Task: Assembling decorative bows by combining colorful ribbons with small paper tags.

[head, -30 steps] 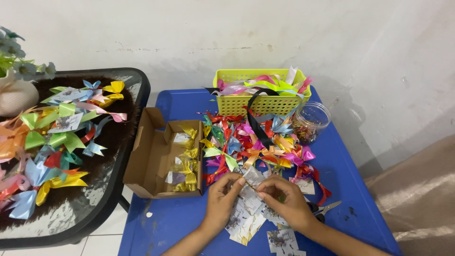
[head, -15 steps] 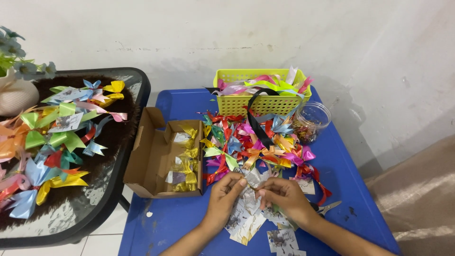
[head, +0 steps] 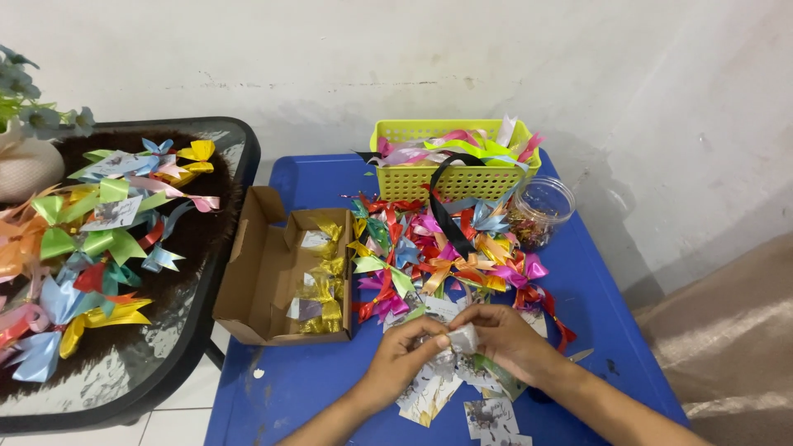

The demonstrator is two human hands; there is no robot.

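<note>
My left hand point(head: 402, 358) and my right hand point(head: 504, 339) meet over the front of the blue table point(head: 289, 388), pinching a small clear plastic packet point(head: 459, 339) between their fingertips. Under them lie several small printed paper cards point(head: 429, 398). Just beyond my hands spreads a heap of colourful ribbon bows point(head: 429, 248). An open cardboard box point(head: 273, 277) with gold bows in clear packets stands to the left of my left hand.
A yellow plastic basket point(head: 450, 177) of ribbons stands at the back, a clear jar point(head: 538, 211) beside it. Left of the blue table is a dark glass-topped table point(head: 165, 347) covered with ribbon bows, with a pale vase point(head: 25, 169) at its far corner.
Both hands have shifted slightly and drawn the clear packet up between their fingertips. Nothing else has moved.
</note>
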